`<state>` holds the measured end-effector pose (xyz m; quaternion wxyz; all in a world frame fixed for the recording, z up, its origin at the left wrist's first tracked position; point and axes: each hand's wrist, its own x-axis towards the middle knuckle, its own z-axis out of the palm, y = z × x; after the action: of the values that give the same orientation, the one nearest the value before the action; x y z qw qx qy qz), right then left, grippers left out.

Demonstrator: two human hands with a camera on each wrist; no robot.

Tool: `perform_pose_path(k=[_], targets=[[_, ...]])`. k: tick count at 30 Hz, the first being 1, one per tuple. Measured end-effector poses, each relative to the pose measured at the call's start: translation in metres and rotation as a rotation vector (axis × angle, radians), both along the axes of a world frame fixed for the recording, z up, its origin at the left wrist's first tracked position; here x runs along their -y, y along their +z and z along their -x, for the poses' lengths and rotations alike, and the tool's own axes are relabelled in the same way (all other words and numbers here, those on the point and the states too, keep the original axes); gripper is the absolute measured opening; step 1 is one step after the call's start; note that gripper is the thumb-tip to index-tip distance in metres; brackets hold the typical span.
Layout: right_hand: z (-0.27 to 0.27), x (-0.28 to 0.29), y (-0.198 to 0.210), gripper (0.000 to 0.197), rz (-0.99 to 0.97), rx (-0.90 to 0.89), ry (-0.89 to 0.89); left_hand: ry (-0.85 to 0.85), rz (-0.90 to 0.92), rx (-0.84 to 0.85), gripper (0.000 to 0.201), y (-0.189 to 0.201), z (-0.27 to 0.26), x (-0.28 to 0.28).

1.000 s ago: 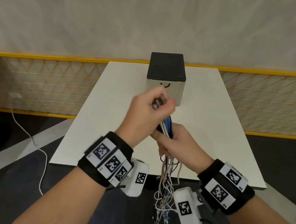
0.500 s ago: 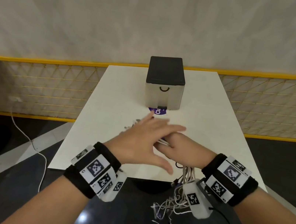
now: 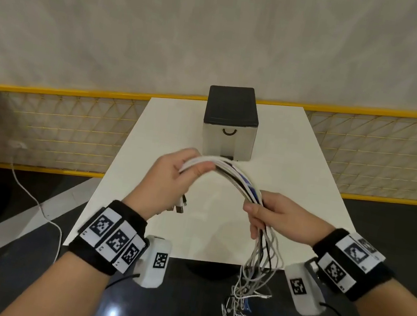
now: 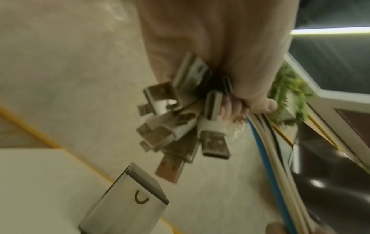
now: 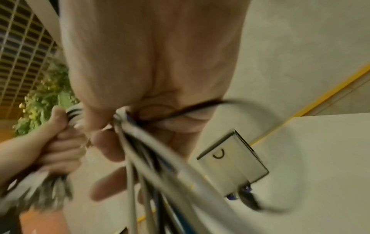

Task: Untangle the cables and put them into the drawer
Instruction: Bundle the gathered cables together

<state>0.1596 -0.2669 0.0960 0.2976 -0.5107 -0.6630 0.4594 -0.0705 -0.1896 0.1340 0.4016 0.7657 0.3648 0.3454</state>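
— Where are the cables?
— The cable bundle (image 3: 229, 173) arches above the white table (image 3: 291, 198), in front of the closed drawer box (image 3: 230, 123).
— Who holds it?
— The left hand (image 3: 168, 181) clenches the USB plugs' end (plugs (image 4: 180, 120) poking out); the right hand (image 3: 282, 218) grasps the strands beside it, tails dangling.

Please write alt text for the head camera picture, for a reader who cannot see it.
Two hands hold a bundle of cables in an arch above a white table: left hand near the plugs, right hand further along. Behind stands a small closed drawer box.
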Motion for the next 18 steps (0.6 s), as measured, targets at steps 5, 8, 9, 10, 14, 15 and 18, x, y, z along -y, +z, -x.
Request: perform_pose_path(k=[5, 8, 9, 10, 14, 15, 18], targets=[[0.022, 0.001, -0.017, 0.024, -0.066, -0.023, -0.186, 0.196, 0.226, 0.291, 0.026, -0.013, -0.020, 0.006], [0.039, -0.001, -0.013, 0.027, -0.174, 0.125, -0.207, 0.191, 0.301, 0.321, 0.011, -0.017, -0.036, 0.015], [0.043, -0.001, -0.010, 0.028, -0.183, 0.155, -0.207, 0.192, 0.322, 0.318, 0.014, -0.017, -0.039, 0.019], [0.046, -0.002, -0.007, 0.029, -0.184, 0.191, -0.198, 0.191, 0.344, 0.321, 0.020, -0.019, -0.043, 0.022], [0.054, -0.001, 0.004, 0.033, -0.195, 0.414, -0.087, 0.237, 0.375, 0.279, 0.035, -0.020, -0.052, 0.029], [0.055, -0.001, 0.007, 0.035, -0.204, 0.459, -0.062, 0.249, 0.373, 0.252, 0.035, -0.021, -0.053, 0.029], [0.059, 0.000, 0.010, 0.027, -0.235, 0.547, -0.033, 0.261, 0.343, 0.235, 0.035, -0.022, -0.054, 0.030]])
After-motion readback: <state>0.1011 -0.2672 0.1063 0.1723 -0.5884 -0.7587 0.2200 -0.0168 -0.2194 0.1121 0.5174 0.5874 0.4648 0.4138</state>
